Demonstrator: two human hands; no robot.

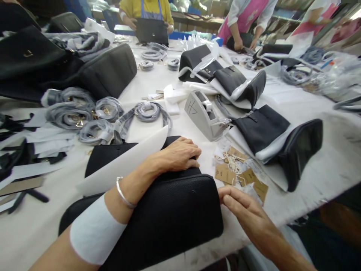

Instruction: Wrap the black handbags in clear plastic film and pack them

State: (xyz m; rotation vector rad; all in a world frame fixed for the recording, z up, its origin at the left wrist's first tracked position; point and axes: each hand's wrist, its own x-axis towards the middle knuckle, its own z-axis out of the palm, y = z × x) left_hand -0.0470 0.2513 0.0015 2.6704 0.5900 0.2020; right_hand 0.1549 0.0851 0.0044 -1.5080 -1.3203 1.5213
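Observation:
A black handbag (169, 210) lies in front of me at the table's near edge, its broad pebbled panel toward me. My left hand (179, 154) reaches across it, fingers curled over its far upper part; the fingertips are partly hidden. At the bag's right end, my right hand (245, 210) has its fingers and thumb closed together against the side edge. A sheet of white paper (126, 162) sticks out of the bag, passing beneath my left forearm.
Right of the bag lie brown cardboard tags (225, 174) with white strings. Behind them stand a grey tape dispenser (207, 114) and another black bag (262, 126). Wrapped coiled straps (70, 113) and stacked bags (109, 69) fill the left. Co-workers (152, 15) handle bags across the table.

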